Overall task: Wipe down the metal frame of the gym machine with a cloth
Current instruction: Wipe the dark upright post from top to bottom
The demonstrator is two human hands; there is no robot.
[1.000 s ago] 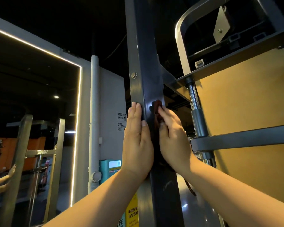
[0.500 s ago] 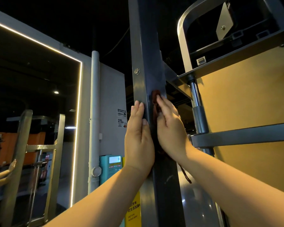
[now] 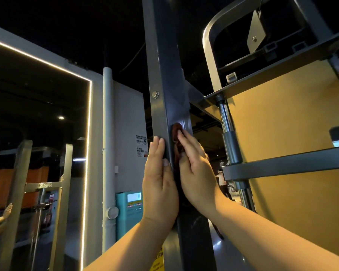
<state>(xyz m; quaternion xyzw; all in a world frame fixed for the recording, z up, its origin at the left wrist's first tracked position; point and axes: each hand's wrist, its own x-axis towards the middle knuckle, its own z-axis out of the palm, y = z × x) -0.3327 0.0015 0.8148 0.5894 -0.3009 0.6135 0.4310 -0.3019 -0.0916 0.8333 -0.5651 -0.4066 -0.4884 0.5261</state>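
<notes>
- While both palms bear on the upright post (image 3: 164,79) at frame centre, the wipe is, by my reading, mid-stroke on the metal frame.
- Right hand (image 3: 196,173): fingers straight and together, flat, pressing the dark red-brown cloth (image 3: 177,132) against the post's front face; cloth shows only as a bunched edge above the fingertips and a dark strip between the hands.
- Left hand (image 3: 160,184): flat w/ fingers together, palm on the post's left face, thumb along the corner; holds nothing, seems to steady.
- Technique: keep the palm fully over the cloth so pressure is even; run long strokes along the post; re-bunch the cloth if it slips below the fingers.
- Edges: hex bolt (image 3: 155,94) sits above the left hand on the side face, so fabric may snag there; post corner runs between the hands.
- Room: post is bare above the hands up to the top of frame; at right, a diagonal brace (image 3: 196,94) and lower crossbar (image 3: 282,167) join near the post, limiting sideways sweep. Left of frame is open towards the white pipe (image 3: 107,133).
</notes>
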